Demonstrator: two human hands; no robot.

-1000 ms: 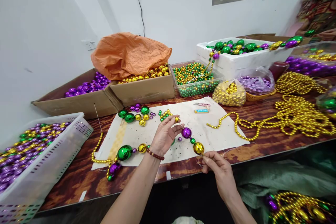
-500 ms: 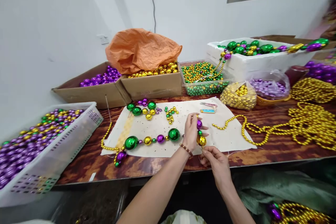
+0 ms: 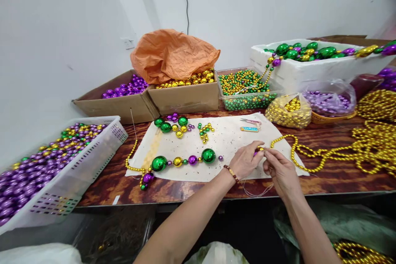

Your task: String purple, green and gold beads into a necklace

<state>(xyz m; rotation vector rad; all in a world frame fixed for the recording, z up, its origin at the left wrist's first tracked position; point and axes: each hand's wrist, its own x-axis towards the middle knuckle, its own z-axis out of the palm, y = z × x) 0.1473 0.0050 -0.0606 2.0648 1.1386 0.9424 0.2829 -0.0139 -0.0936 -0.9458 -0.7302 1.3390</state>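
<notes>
Bead string [image 3: 192, 160], I judge part-made, on the cloth [image 3: 235, 132]; loose beads [image 3: 179, 134] remain; left hand [image 3: 247, 160] and right hand [image 3: 281, 170] tightly pinch small beads [image 3: 260, 149].

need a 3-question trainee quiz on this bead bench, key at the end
1. Which wrist wears the bracelet?
2. True or false: the fingertips of the left hand and right hand are close together.
3. The two largest balls of the strung row on the cloth are: A gold, B purple, C green.

Key: 1 left; 2 true; 3 C.
</notes>
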